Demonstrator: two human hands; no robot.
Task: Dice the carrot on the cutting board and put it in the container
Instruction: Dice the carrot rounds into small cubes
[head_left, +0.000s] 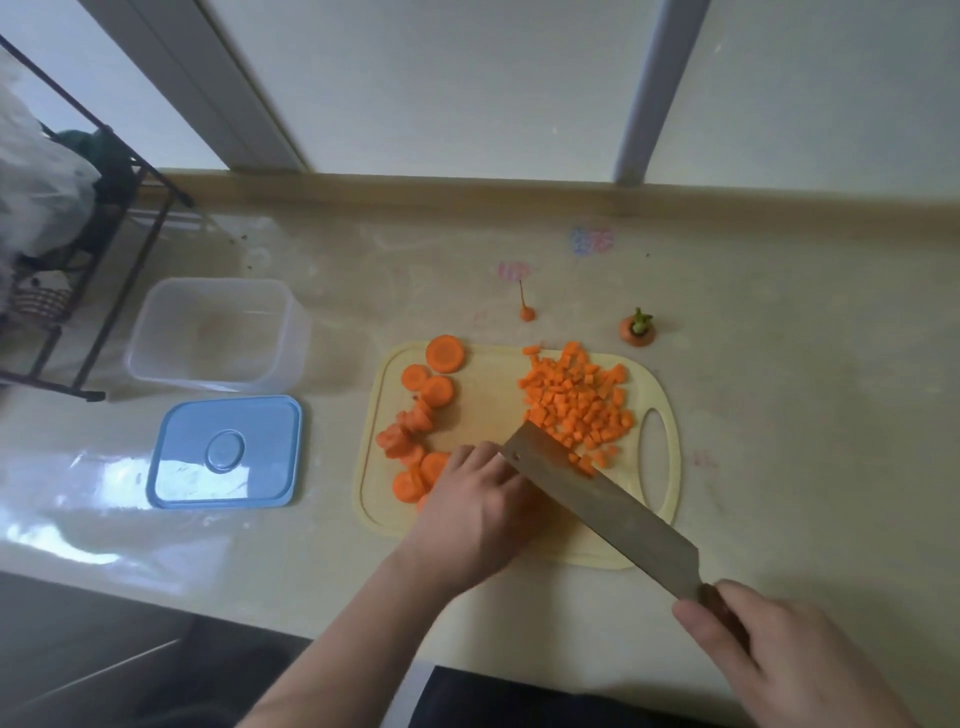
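Observation:
A pale yellow cutting board (493, 400) lies on the counter. Several round carrot slices (422, 415) sit on its left side, and a pile of diced carrot (576, 402) covers its right side. My right hand (779, 660) grips the handle of a broad cleaver (602, 499), whose blade lies slanted across the board with its tip at the dice. My left hand (478, 514) rests curled on the board just left of the blade, over something I cannot see. The clear plastic container (218, 332) stands empty to the left of the board.
The container's blue lid (226, 452) lies in front of it. A carrot top (637, 328) and a thin root tip (526, 310) lie behind the board. A black wire rack (78, 249) with bags stands at the far left. A window sill runs along the back.

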